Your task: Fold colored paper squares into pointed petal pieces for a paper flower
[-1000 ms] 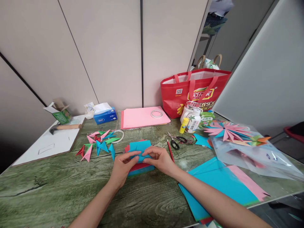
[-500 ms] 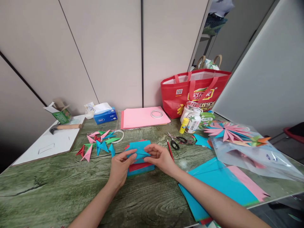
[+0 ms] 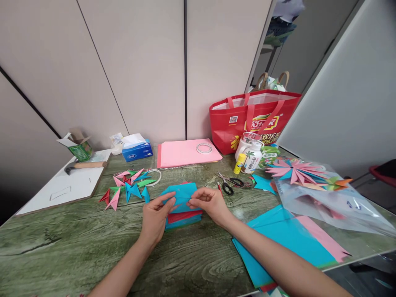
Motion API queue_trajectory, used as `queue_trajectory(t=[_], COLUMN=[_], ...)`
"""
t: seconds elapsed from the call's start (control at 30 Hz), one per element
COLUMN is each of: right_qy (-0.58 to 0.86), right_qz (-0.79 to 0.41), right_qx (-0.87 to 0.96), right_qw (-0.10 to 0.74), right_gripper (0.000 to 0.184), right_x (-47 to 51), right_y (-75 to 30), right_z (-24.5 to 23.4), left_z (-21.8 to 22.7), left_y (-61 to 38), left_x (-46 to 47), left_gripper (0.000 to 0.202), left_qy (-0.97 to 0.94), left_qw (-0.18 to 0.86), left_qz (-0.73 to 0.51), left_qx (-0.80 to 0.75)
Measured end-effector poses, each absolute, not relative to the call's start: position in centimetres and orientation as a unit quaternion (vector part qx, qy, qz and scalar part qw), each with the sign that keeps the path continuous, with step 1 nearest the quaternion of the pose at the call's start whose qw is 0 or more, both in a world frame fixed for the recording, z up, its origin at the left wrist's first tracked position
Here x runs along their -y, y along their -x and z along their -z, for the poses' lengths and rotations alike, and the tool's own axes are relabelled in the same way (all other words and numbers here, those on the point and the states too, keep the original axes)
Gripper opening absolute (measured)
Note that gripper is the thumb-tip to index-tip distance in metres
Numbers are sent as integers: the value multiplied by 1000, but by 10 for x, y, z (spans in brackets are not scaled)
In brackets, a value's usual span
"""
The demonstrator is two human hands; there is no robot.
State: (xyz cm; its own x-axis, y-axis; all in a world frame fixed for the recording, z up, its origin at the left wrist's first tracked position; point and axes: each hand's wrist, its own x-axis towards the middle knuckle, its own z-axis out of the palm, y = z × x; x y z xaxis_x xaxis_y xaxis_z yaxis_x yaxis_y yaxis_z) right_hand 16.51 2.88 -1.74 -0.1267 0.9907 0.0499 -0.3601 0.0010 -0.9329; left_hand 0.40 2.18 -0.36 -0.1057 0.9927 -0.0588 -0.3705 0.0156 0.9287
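A blue sheet of paper (image 3: 182, 192), folded along its upper left corner, is held up between my two hands. My left hand (image 3: 156, 212) pinches its left edge with thumb and fingers. On the other side my right hand (image 3: 210, 204) pinches the right edge. A dark crease line runs across the sheet between my fingertips. Just below it lies a stack of red paper (image 3: 184, 216) and blue paper (image 3: 182, 224), partly hidden by the held sheet. A red pencil (image 3: 219, 188) shows behind my right hand.
Folded paper pieces (image 3: 131, 187) and a tape roll (image 3: 154, 177) lie left. Scissors (image 3: 229, 183), a glue stick (image 3: 239, 163) and a white bottle (image 3: 252, 157) stand or lie right of centre. Blue sheets (image 3: 287, 243) cover the right front. Pink paper (image 3: 182, 152) lies behind; a hammer (image 3: 86, 165) rests left.
The held blue sheet shows more of its surface, with its folded upper left corner now visible. My left fingers have slid slightly left, and my right fingers have closed into a tighter pinch.
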Motion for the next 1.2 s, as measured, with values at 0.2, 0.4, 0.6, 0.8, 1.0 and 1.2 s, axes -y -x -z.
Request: queue_trajectory(t=[0.2, 0.4, 0.6, 0.8, 1.0, 1.2], right_qy=[336, 309, 308, 340, 338, 349], right_qz=[-631, -643, -631, -632, -601, -558], right_qx=[438, 459, 474, 452, 488, 510], right_qw=[545, 530, 531, 529, 535, 554], right_gripper=[25, 27, 21, 25, 26, 11], right_x=[-30, -32, -32, -30, -24, -22], right_y=[-167, -171, -171, -168, -165, -162], right_z=[18, 19, 20, 22, 20, 19], left_z=[4, 3, 3, 5, 4, 9], left_y=[-5, -4, -4, -5, -6, -5], left_x=[-23, -23, -23, -19, -19, -17], left_gripper=[26, 28, 28, 27, 27, 24], left_qy=[-350, -338, -341, -381, -374, -399], left_qw=[565, 568, 564, 564, 579, 575], left_qz=[-606, -608, -607, -578, -576, -570], left_qx=[-436, -440, -445, -450, -439, -431])
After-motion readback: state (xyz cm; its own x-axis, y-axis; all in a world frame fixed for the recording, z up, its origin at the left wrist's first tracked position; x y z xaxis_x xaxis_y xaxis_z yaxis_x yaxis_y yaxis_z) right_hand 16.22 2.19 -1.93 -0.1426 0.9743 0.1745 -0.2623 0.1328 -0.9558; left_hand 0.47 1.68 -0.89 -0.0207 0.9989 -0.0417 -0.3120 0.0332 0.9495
